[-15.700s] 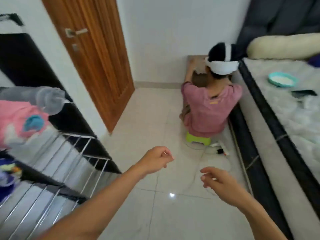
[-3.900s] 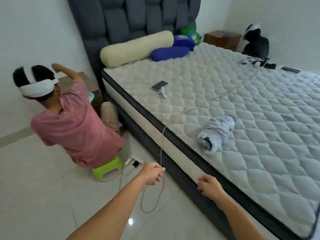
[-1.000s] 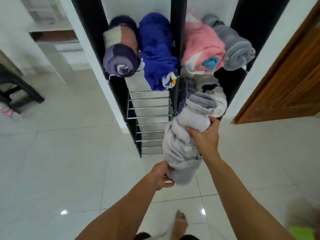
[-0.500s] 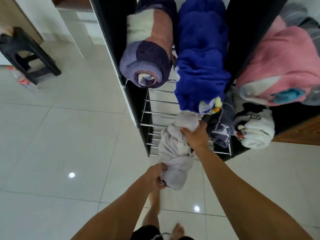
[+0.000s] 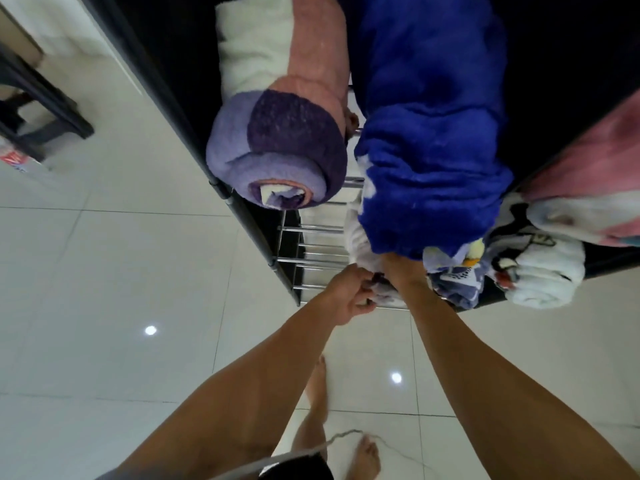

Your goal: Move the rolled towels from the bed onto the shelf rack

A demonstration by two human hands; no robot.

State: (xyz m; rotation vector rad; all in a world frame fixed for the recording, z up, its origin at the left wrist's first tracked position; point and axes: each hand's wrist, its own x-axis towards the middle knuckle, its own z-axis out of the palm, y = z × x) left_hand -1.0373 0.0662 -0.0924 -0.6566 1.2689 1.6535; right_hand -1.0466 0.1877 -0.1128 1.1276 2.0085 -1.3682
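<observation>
- Both hands are closed on the pale grey towel (image 5: 356, 237), which lies on a lower tier of the shelf rack (image 5: 311, 261), on its metal bars, near the front edge.
- The left hand (image 5: 349, 294) pinches the near end of that towel at the rack's front edge, fingers curled tight.
- The right hand (image 5: 403, 271) grips the same towel just beside the left hand; most of this hand is hidden under the blue towel (image 5: 429, 133).
- Only a small part of the pale grey towel shows, between the hands and under the blue one.
- The blue towel lies rolled on the tier above, its end hanging over the front edge.
- Just left of it on that tier sits a purple, pink and white towel (image 5: 280, 133), rolled, its spiral end facing out at the rack's left front corner.
- To the right of the hands, on the lower tier, a patterned blue-and-white roll (image 5: 457, 282) and a white roll (image 5: 540, 271) lie side by side.
- A pink towel (image 5: 588, 181) sits above them at the right edge.
- Below are the white tiled floor (image 5: 121, 271) and the person's bare feet (image 5: 367, 455).
</observation>
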